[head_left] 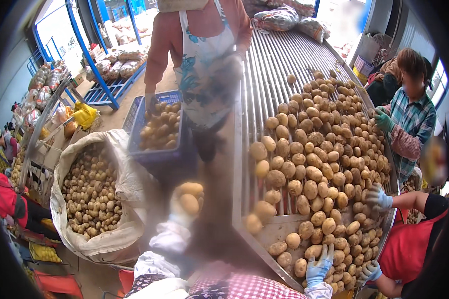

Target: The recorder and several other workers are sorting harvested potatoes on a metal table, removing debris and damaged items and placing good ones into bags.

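Note:
My left hand (183, 205), in a pale glove and white sleeve, is closed around at least two potatoes (189, 203). It is raised over the floor between the white sack and the sorting table, and blurred. My right hand (320, 265), in a light blue glove, lies with fingers apart on the potatoes (329, 225) at the table's near end. The potatoes cover much of the slatted metal sorting table (262, 74). Two blurred potatoes (258, 218) are at its left edge. The big white sack (65, 174), left of my left hand, stands open and holds many small potatoes (92, 194).
Across from me, a person in a floral apron (204, 65) reaches into a blue crate (157, 155) of potatoes. Along the right side stand a person in a checked shirt (414, 117) and one in a red apron (414, 244), hands at the potatoes. Filled sacks (279, 20) lie at the far end.

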`<state>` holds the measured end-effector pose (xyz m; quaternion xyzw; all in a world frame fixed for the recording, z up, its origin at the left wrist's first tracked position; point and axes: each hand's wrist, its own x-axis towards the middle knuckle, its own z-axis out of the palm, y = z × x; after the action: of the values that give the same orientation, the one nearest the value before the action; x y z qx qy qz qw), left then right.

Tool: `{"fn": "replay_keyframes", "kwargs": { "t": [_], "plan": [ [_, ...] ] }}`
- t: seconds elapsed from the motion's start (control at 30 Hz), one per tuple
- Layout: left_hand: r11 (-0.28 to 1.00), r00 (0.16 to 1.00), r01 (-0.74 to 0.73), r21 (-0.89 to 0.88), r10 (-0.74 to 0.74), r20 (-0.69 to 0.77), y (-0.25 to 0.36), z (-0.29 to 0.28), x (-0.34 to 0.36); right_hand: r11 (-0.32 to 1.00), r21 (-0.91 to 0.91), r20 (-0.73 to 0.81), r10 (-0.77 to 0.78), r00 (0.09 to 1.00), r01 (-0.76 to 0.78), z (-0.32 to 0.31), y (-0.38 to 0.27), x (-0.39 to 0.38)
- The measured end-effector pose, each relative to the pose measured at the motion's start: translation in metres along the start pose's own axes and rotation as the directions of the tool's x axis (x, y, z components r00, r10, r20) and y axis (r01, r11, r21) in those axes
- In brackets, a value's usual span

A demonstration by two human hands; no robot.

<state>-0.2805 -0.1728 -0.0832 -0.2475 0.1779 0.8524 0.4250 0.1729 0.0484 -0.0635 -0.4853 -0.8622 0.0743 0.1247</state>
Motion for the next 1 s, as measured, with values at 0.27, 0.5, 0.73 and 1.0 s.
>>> {"fn": "replay_keyframes", "kwargs": {
  "t": [0.27, 0.5, 0.73, 1.0],
  "plan": [
    [0.472, 0.677, -0.734, 0.488, 0.556, 0.482, 0.154, 0.042, 0.104, 0.999, -0.037, -0.011, -0.012, 1.000, 0.011, 0.003, 0.002, 0.002],
    [0.354, 0.697, -0.663, 0.660, 0.613, 0.372, -0.012, 0.089, 0.071, 1.000, -0.015, -0.040, 0.001, 0.999, -0.002, 0.004, 0.001, 0.006],
    [-0.788, 0.656, -0.587, 0.184, -0.331, 0.679, -0.150, 0.101, 0.002, 0.999, -0.004, -0.071, 0.048, 0.996, -0.049, -0.005, -0.012, 0.011],
    [-0.459, 0.705, -0.695, 0.553, -0.288, 0.648, -0.154, 0.094, 0.014, 0.999, 0.021, -0.111, 0.028, 0.993, -0.026, 0.001, -0.001, 0.008]
  ]
}}
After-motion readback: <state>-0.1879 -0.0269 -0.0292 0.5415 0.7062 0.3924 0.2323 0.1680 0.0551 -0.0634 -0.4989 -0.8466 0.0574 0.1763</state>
